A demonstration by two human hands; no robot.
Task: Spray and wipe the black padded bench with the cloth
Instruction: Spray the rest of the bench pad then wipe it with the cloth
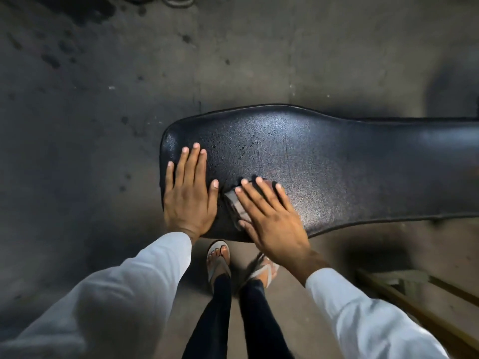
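Note:
The black padded bench stretches from the middle of the view off the right edge, its wide end at the left. Small wet droplets speckle the pad near its left end. My left hand lies flat and open on that left end, fingers spread, holding nothing. My right hand presses flat on a folded grey-pink cloth at the near edge of the pad; most of the cloth is hidden under the palm. No spray bottle is in view.
Stained concrete floor surrounds the bench. My two feet in light sandals stand just below the bench's near edge. A wooden frame piece lies on the floor at lower right.

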